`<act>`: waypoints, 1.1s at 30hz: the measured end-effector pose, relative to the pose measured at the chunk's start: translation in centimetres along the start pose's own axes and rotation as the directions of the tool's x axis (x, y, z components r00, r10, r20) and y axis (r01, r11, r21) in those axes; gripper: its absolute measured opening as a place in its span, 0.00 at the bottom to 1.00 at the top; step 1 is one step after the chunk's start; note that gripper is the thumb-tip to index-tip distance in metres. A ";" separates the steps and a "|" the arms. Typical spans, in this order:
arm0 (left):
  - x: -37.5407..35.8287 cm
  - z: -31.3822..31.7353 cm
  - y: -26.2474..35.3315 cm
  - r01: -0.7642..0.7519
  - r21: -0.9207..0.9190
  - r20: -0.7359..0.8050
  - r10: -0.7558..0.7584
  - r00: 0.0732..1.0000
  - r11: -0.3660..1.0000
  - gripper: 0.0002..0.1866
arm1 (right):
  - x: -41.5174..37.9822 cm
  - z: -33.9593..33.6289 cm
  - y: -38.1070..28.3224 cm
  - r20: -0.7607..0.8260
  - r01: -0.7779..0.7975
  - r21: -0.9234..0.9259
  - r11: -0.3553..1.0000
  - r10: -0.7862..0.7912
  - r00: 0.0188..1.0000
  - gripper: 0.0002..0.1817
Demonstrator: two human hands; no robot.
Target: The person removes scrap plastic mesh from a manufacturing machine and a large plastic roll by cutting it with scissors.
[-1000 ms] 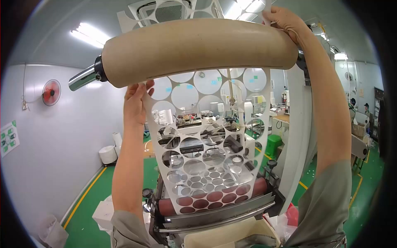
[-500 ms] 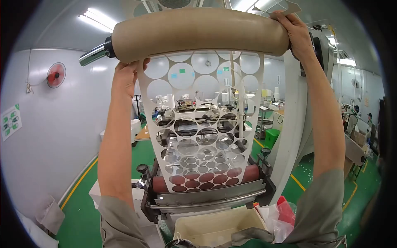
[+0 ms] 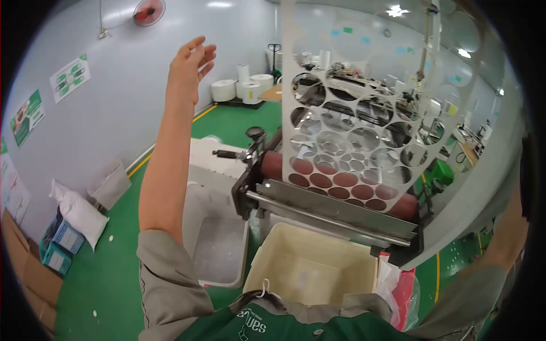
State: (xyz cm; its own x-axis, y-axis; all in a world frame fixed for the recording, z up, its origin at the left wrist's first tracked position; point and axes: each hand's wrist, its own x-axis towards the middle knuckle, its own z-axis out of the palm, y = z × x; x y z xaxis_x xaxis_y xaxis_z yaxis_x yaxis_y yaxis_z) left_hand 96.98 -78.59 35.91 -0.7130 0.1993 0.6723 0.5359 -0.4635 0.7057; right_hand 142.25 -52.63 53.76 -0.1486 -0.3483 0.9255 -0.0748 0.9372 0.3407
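My left hand [image 3: 192, 71] is raised in the air to the left of the hanging sheet, with nothing in it and its fingers loosely curved and apart. Beside it, apart from the hand, a white sheet punched with round holes [image 3: 288, 57] runs up from a dark red roller [image 3: 272, 165] on the machine and leaves the view at the top. A metal plate and bar [image 3: 341, 211] lie along the front of that roller. Only my right forearm [image 3: 512, 230] shows at the right edge; the hand itself is lost in the dark border.
Below the roller stands a cream bin [image 3: 267, 250], with a grey tub [image 3: 242, 261] to its left. A black knob [image 3: 255, 133] sticks up at the machine's left end. A white machine post [image 3: 483, 187] rises on the right. White rolls [image 3: 223, 90] stand by the wall.
My left hand has come away from the sheet's edge under the brown roll. The view has swung down and left, so the roll and my right hand are out of sight.
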 end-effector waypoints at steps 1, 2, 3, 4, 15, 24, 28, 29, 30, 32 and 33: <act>-0.9 -1.5 -1.2 0.048 0.053 -0.021 -0.047 0.999 0.997 0.17 | -0.3 0.4 0.2 0.001 0.021 -0.008 1.000 -0.021 1.000 0.18; -1.6 -3.4 -3.1 0.086 0.127 -0.038 -0.082 0.996 0.988 0.16 | -0.6 0.8 0.3 0.002 0.042 -0.016 0.999 -0.042 0.999 0.19; -2.3 -5.2 -5.3 0.121 0.195 -0.056 -0.112 0.992 0.973 0.16 | -0.3 0.4 0.2 -0.005 0.041 -0.090 0.995 -0.041 0.999 0.19; -3.6 -6.5 -7.3 0.136 0.267 -0.073 -0.120 0.990 0.954 0.15 | -0.6 0.7 -0.4 -0.008 0.031 -0.130 0.991 -0.032 0.999 0.20; -9.7 -6.6 -23.1 0.186 0.649 0.216 -0.414 0.885 0.737 0.26 | -0.6 1.5 -2.5 -0.002 -0.084 -0.341 0.936 0.089 0.996 0.20; -8.2 -7.5 -21.2 0.476 0.549 0.153 -0.643 0.750 0.687 0.17 | -0.7 1.1 -2.6 0.062 -0.134 -0.333 0.933 0.164 0.984 0.21; -8.8 -6.5 -21.7 0.457 0.447 0.134 -0.563 0.816 0.769 0.15 | -0.9 1.4 -3.1 0.085 -0.071 -0.315 0.947 0.103 0.991 0.23; -9.0 -6.1 -21.9 0.359 0.522 0.136 -0.491 0.861 0.774 0.13 | -1.0 1.0 -3.2 0.108 -0.054 -0.330 0.943 0.095 0.990 0.24; -9.1 -5.7 -22.1 0.189 0.637 0.160 -0.369 0.916 0.747 0.11 | -0.3 -0.9 0.8 0.056 -0.128 -0.200 0.971 0.142 0.988 0.24; -10.3 -4.0 -19.7 -0.067 0.727 0.221 -0.139 0.965 0.684 0.07 | -1.3 -0.1 -1.8 0.119 -0.171 -0.112 0.979 0.184 0.976 0.25; -11.0 -2.5 -16.4 -0.166 0.710 0.246 -0.021 0.969 0.685 0.06 | -1.6 0.5 -2.7 0.135 -0.181 -0.089 0.979 0.192 0.972 0.26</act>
State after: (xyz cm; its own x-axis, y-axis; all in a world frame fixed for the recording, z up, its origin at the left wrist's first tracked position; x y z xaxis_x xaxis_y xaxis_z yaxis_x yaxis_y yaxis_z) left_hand 94.94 -75.33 16.37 -0.5905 0.4155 0.6919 0.8061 0.2625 0.5303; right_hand 142.15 -54.60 51.23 -0.2924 -0.1613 0.9426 0.0416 0.9826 0.1810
